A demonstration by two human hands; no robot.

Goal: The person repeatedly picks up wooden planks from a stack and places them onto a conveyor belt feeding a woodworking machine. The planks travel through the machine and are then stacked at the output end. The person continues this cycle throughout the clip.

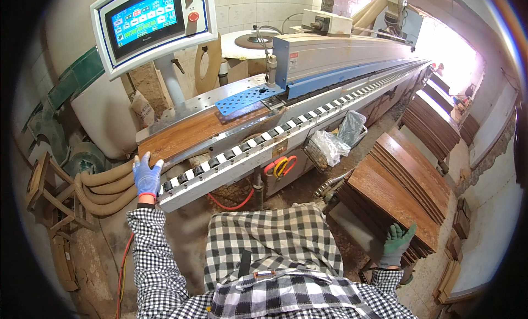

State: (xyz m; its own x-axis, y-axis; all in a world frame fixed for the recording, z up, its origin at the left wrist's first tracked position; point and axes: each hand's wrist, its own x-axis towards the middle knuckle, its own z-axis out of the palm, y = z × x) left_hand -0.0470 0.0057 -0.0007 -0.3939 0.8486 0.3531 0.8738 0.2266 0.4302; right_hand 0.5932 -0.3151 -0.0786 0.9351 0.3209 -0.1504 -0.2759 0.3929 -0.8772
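Observation:
A brown wood-grain panel (185,133) lies flat on the infeed of an edge banding machine (330,59), its far end beneath a blue perforated guard plate (243,101). At the panel's near end is my left hand (147,177), in a blue-coated work glove, fingers apart and fingertips at the panel's end. My right hand (396,245), in a green-coated glove, rests its spread fingers at the near edge of a stack of similar wood-grain panels (383,187). Whether its fingertips bear on the top panel I cannot tell.
A roller conveyor rail (264,137) runs along the machine. Below it hang red-and-yellow-handled scissors (281,166) and a wire basket with plastic bags (330,148). A control screen (144,20) stands upper left, above ribbed hoses (105,189) and a wooden stool (53,191). More stacked panels (431,121) stand farther right.

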